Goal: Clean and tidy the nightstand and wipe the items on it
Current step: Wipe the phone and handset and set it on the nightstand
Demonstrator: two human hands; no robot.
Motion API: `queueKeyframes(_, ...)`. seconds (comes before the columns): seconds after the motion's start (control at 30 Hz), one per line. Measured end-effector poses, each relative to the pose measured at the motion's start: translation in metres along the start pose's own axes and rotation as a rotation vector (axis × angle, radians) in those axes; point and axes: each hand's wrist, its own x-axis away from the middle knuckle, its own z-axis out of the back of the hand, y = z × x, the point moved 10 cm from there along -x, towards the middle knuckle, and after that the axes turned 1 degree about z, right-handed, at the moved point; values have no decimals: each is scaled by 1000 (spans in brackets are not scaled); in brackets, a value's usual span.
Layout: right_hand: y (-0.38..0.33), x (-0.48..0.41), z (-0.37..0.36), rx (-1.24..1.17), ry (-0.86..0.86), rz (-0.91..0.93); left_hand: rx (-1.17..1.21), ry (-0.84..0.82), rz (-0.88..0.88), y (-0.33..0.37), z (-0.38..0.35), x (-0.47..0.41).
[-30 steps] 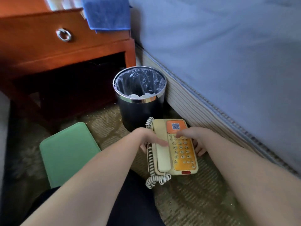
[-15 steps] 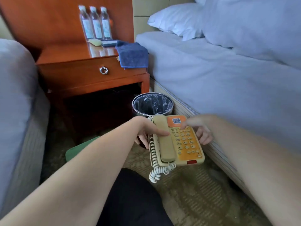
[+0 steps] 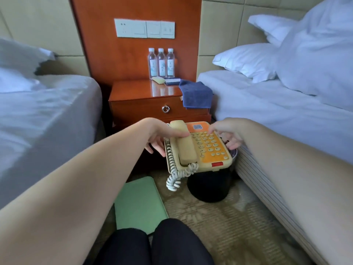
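A cream and orange telephone (image 3: 208, 148) with a coiled cord hangs in the air in front of the wooden nightstand (image 3: 133, 106). My left hand (image 3: 162, 136) grips its left side, thumb across the handset. My right hand (image 3: 227, 134) grips its right edge, thumb on the keypad. On the nightstand top stand three water bottles (image 3: 161, 63), with a small pale object (image 3: 158, 80) and a dark flat item (image 3: 172, 81) in front of them. A blue cloth (image 3: 196, 94) lies over the nightstand's right front corner.
A black waste bin (image 3: 209, 186) stands on the carpet below the telephone, mostly hidden by it. A green flat pad (image 3: 139, 205) lies on the floor by my knees. Beds flank the nightstand: one on the left (image 3: 44, 115), one on the right (image 3: 286, 111).
Both hands have lifted the telephone from the carpet up to about drawer height. The view has tilted up, bringing the nightstand top, wall panel and pillows into sight.
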Motion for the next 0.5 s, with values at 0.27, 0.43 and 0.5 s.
queueKeyframes(0.27,-112,-2,-5,-235,15,240,164,252,26,-26,119,9)
queueKeyframes(0.43,-166,-22,5,-381,43,334,223,381,3,-24,178,-2)
queueKeyframes(0.5,-184,-34,10,-409,50,351,251,389,-16,-20,197,-11)
